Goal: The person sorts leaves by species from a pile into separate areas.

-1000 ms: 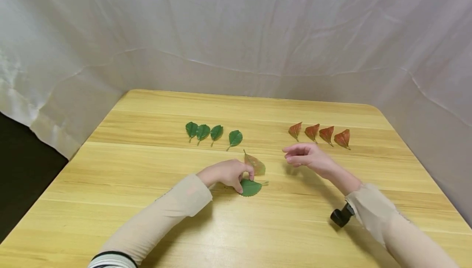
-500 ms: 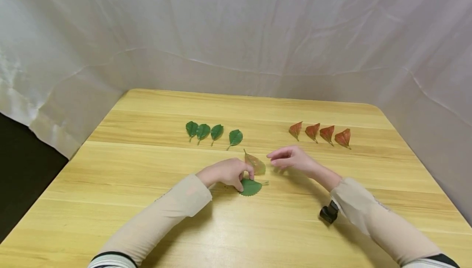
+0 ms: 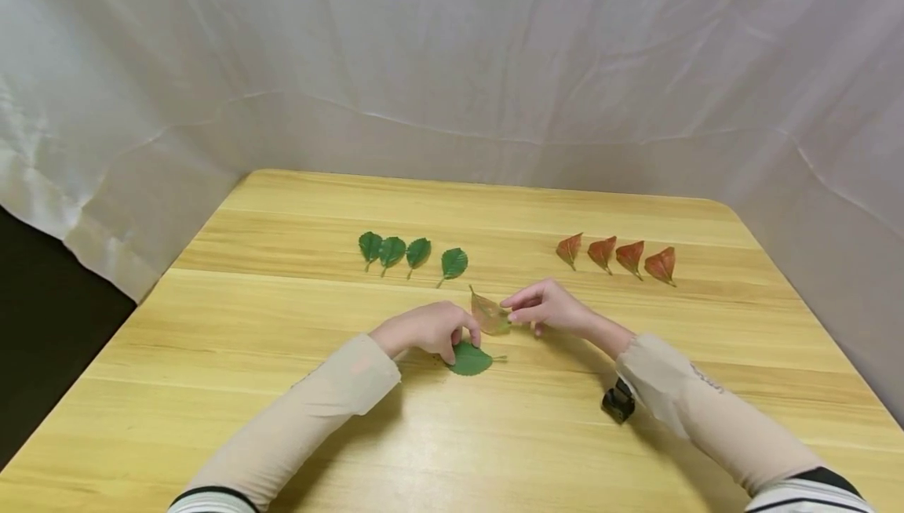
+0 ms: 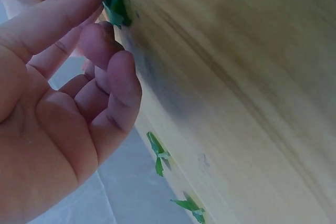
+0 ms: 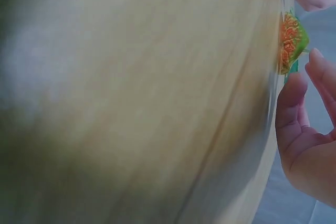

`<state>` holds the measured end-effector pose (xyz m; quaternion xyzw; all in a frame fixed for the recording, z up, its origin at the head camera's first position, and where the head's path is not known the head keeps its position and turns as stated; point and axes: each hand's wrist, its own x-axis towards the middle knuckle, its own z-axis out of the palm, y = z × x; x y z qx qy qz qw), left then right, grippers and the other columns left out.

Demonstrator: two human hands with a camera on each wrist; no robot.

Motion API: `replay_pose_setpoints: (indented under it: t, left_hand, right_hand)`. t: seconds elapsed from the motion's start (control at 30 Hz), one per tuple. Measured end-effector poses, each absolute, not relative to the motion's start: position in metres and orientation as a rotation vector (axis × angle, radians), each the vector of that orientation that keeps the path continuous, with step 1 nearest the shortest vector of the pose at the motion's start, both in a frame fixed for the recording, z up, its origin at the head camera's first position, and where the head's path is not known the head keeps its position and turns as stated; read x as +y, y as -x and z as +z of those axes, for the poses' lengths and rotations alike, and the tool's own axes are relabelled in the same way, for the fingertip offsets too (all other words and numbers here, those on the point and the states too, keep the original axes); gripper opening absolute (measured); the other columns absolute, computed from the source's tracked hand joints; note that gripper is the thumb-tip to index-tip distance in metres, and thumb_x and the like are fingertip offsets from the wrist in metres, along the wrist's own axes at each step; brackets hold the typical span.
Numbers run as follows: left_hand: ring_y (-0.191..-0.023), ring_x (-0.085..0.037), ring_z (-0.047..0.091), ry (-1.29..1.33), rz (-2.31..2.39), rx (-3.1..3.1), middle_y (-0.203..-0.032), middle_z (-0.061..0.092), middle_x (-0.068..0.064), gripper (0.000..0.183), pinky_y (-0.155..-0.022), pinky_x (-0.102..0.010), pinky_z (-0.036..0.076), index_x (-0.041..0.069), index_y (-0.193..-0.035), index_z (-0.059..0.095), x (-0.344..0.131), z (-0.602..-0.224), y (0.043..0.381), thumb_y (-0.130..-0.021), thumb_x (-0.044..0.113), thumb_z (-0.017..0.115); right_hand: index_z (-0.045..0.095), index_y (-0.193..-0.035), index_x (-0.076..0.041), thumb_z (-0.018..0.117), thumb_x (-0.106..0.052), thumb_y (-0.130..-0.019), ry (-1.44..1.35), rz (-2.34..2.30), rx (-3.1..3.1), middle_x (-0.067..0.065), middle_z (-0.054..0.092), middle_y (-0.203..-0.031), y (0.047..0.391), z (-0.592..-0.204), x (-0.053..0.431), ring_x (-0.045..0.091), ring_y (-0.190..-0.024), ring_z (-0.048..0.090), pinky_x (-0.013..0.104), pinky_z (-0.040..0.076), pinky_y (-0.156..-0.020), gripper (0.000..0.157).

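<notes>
My left hand [image 3: 429, 326] pinches the left end of a green leaf [image 3: 472, 360] near the middle of the wooden table, its stem pointing right. In the left wrist view, a fingertip lies against that leaf [image 4: 116, 4]. Just behind it is a mottled red-and-green leaf [image 3: 487, 314], stem pointing away. My right hand [image 3: 556, 309] has thumb and forefinger at that leaf's right edge. The right wrist view shows a gap between thumb and forefinger, with the mottled leaf [image 5: 290, 43] just beyond the tips.
Several green leaves [image 3: 418, 252] lie in a row at the back left of the table [image 3: 494, 450]. A row of several red leaves [image 3: 629, 257] lies at the back right. A pale cloth [image 3: 452, 66] hangs behind and beside the table.
My right hand has moved left, from over the table to the mottled leaf's edge. The left hand has shifted slightly left, and the green leaf with it.
</notes>
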<state>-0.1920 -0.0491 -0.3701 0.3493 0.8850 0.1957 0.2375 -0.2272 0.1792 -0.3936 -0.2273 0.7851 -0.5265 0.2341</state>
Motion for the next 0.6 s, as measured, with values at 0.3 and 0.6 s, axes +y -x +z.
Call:
replay_pose_setpoints:
  t: [0.3,0.6]
  left_hand:
    - [-0.070,-0.011,0.050,-0.961,0.524,2.431,-0.074,0.055,0.001,0.036,-0.062,-0.021,0.043,0.015,-0.094,0.066,-0.0491,-0.3676,0.1926,-0.069,-0.011,0.069]
    - [-0.065,-0.009,0.044,-1.031,0.622,2.424,-0.072,0.055,0.001,0.019,-0.060,-0.021,0.039,0.012,-0.089,0.069,-0.0414,-0.3651,0.1896,-0.072,0.004,0.073]
  right_hand:
    - [0.062,-0.102,0.010,0.066,0.000,-0.078,0.744,-1.321,2.233,0.018,0.064,-0.087,0.2303,-0.3958,0.1763,0.010,-0.047,0.046,0.023,0.042,-0.041,0.026]
    - [0.063,-0.101,0.010,0.067,0.003,-0.076,0.825,-1.257,2.267,0.009,0.060,-0.071,0.2316,-0.3989,0.1754,0.005,-0.041,0.038,0.021,0.037,-0.039,0.026]
